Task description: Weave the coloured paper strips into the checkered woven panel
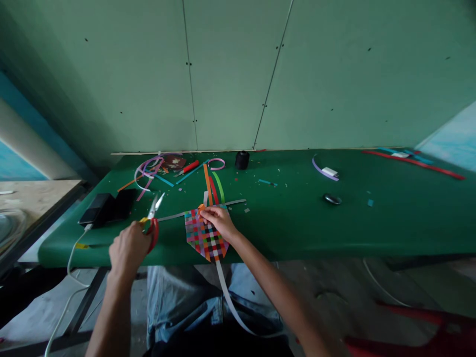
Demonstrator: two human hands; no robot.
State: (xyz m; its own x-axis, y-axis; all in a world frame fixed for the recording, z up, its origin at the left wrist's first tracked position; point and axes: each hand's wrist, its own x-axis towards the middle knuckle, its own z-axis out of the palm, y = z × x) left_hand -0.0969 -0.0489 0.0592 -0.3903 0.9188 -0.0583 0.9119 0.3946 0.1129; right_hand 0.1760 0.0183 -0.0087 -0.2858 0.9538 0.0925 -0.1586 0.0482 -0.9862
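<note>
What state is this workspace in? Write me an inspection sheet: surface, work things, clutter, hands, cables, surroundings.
Surface: green table covering, scattered with small scraps.
Work things: checkered woven piece near the front edge, loose strip ends sticking out; scissors, blades apart.
Clutter: tangled strips at left, red-handled tool, black spool-like object, long red strip at far right.
Hands: left hand holds the scissors; right hand pinches the woven piece's upper part.
Cables: white cable runs from a black device over the front edge.
Surroundings: green panel wall behind; co-workers: nothing seen.
</note>
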